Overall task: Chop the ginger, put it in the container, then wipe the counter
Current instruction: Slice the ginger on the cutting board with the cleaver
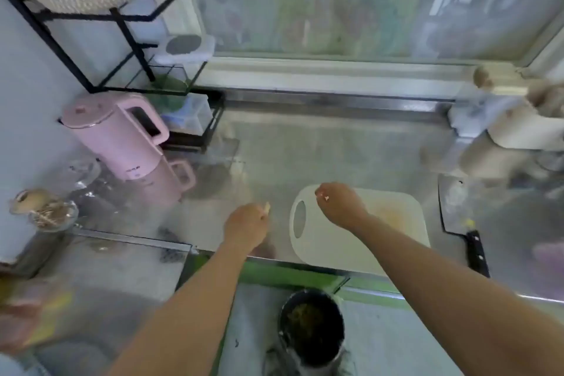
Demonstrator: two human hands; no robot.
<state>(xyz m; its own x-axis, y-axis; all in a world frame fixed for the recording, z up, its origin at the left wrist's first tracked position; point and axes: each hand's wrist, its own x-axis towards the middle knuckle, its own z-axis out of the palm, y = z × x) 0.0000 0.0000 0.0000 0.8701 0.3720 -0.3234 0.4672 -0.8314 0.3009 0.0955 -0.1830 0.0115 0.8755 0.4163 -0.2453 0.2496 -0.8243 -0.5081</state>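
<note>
On the steel surface (320,143) in front of you, a white cutting board (406,207) lies near the front edge, its handle hole turned to the left. A yellowish patch of chopped ginger (392,218) sits on the board's right half, blurred. Both your hands are stretched out and clenched on something small. Your left hand (247,224) is over the bare steel just left of the board, fingers curled, pinching a pale ginger piece (267,207) at the fingertips. Your right hand (340,203) is above the board's upper left corner, fingers curled in, nipping a small pale bit (326,198); it is too small to say whether it is ginger.

A cleaver (456,207) with a black handle lies flat just right of the board, handle towards you. At the left rear stands a pink kettle (122,137), with a black wire rack (122,40) behind it. Below the front edge, between your forearms, a round bin (311,327) stands open on the floor.
</note>
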